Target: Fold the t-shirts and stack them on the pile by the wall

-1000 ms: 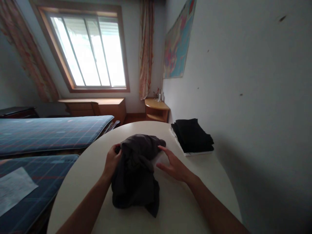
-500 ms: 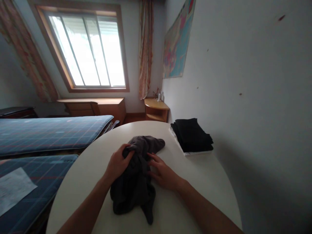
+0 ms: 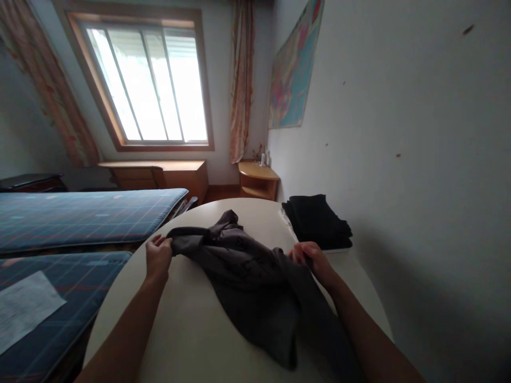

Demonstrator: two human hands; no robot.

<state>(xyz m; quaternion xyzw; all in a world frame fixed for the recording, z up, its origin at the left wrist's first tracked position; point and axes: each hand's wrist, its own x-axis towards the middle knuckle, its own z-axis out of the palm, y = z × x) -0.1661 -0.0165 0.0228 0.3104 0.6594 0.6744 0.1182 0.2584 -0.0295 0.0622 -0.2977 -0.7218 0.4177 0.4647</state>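
Observation:
A dark grey garment (image 3: 247, 271) stretches between my hands over the round white table (image 3: 187, 330), loosely creased, with one part hanging toward me. Its exact kind I cannot tell. My left hand (image 3: 157, 259) is closed on the garment's left end near the table's left edge. On the other side, my right hand (image 3: 313, 260) is closed on it too, just in front of a stack of folded black clothes (image 3: 317, 221). The dark cloth runs on below the right forearm, which partly hides it.
White material (image 3: 289, 226) shows under the black stack. A bare wall (image 3: 419, 213) stands close on the right. Two blue plaid mattresses (image 3: 91, 218) lie to the left, the nearer one with a paper sheet (image 3: 27, 306). Beyond the table is a small corner shelf (image 3: 259, 171).
The garment was bunched in the middle and is now spread wide. My left hand moved left and my right hand moved right, now closed on the cloth.

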